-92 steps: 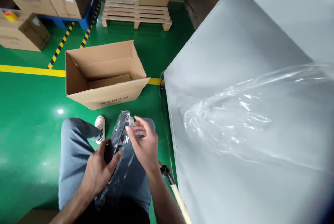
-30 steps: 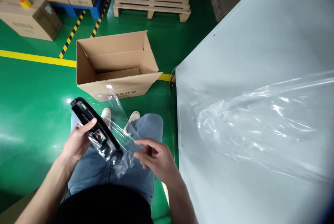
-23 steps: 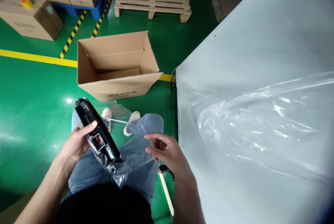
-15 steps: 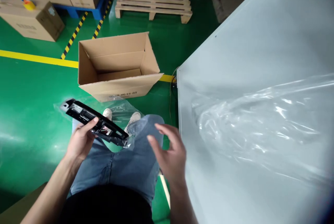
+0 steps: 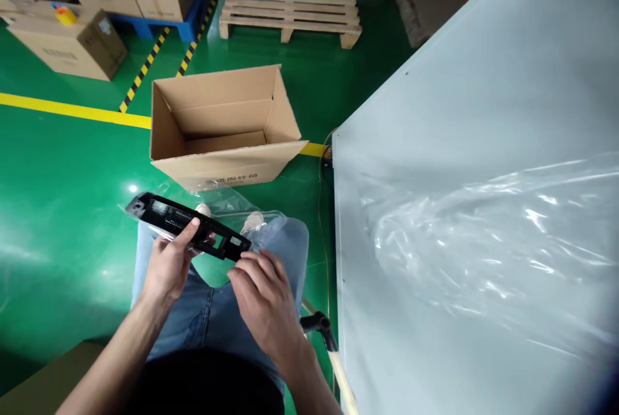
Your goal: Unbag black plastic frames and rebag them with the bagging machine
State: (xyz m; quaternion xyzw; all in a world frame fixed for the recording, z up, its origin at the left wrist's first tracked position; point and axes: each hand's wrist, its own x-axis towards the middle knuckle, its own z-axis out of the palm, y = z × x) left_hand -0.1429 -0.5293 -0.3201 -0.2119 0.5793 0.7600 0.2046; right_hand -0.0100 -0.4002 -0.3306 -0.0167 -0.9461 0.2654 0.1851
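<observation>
A long black plastic part (image 5: 184, 221) with rectangular openings lies tilted above my lap, its left end higher in view. My left hand (image 5: 169, 267) grips its middle, thumb on top. At its lower right end, my right hand (image 5: 264, 292) has its fingers closed on the end of the part or the film there; which of the two is hidden. A thin clear plastic bag (image 5: 227, 199) spreads behind the part and round its left end.
An open cardboard box (image 5: 232, 167) stands on the green floor beyond my feet. To the right is a grey-white surface (image 5: 387, 337) bearing clear plastic film (image 5: 459, 241). Further back are a wooden pallet (image 5: 290, 12) and cartons (image 5: 72, 48). A pipe with a black joint (image 5: 319, 323) is beside my right forearm.
My right hand has moved left and down from beside the part and closed at its right end. The part has turned in my left hand, showing more of its openings.
</observation>
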